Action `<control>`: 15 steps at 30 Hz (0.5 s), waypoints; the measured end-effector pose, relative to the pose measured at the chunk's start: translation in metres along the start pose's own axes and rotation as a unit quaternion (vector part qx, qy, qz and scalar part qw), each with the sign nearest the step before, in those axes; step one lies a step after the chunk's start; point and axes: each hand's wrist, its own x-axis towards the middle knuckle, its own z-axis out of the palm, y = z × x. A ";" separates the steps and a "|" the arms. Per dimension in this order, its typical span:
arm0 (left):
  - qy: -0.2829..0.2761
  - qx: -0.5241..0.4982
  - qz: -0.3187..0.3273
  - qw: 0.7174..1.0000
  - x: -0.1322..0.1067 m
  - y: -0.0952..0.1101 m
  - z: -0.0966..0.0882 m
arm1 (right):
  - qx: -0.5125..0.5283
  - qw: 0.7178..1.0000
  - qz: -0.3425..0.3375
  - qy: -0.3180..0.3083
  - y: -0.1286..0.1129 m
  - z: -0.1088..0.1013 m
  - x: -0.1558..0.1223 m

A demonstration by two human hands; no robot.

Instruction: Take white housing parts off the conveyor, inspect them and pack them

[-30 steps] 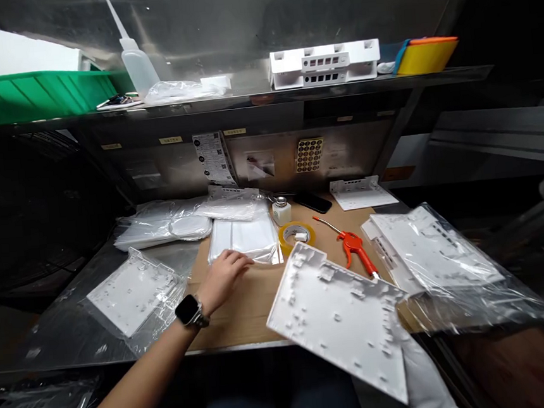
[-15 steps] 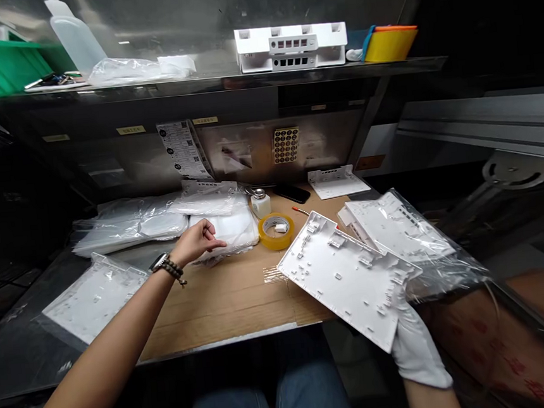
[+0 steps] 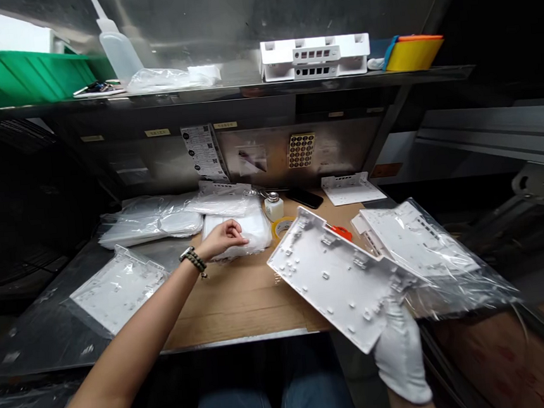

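Note:
My bare left hand, with a watch and a beaded bracelet at the wrist, is over the front of a stack of clear plastic bags. Its thumb and fingers are pinched together on the top plastic bag; the grip itself is partly hidden. My right hand, in a white glove, grips the lower right corner of a white plastic housing. The housing is tilted above the table's front right part, its inner side with small clips and ribs facing me.
Bagged white housings lie at left and right. Behind are yellow tape, a dispenser bottle, a phone and another housing. A metal shelf crosses above, carrying a green bin.
My view has shifted left and slightly up. The held housing has come left relative to the table and now covers part of the tape. My left hand has shifted slightly right over the bags.

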 end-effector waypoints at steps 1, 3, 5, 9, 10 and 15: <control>-0.001 0.006 0.007 1.000 0.001 -0.004 0.008 | -0.028 0.999 -0.031 0.016 0.009 0.011 -0.005; -0.003 0.022 0.022 1.000 0.003 -0.011 0.021 | -0.086 0.991 -0.102 0.019 0.030 0.032 -0.013; 0.000 0.047 0.038 0.998 0.004 -0.015 0.029 | -0.137 0.976 -0.170 -0.019 0.053 0.048 -0.016; 0.003 0.120 0.063 0.991 0.002 -0.017 0.027 | -0.188 0.939 -0.279 -0.067 0.084 0.066 -0.008; 0.002 0.137 0.068 0.988 0.002 -0.016 0.025 | -0.195 0.931 -0.302 -0.064 0.086 0.068 -0.005; 0.007 0.188 0.082 0.979 -0.002 -0.011 0.014 | -0.235 0.903 -0.350 -0.079 0.080 0.082 0.002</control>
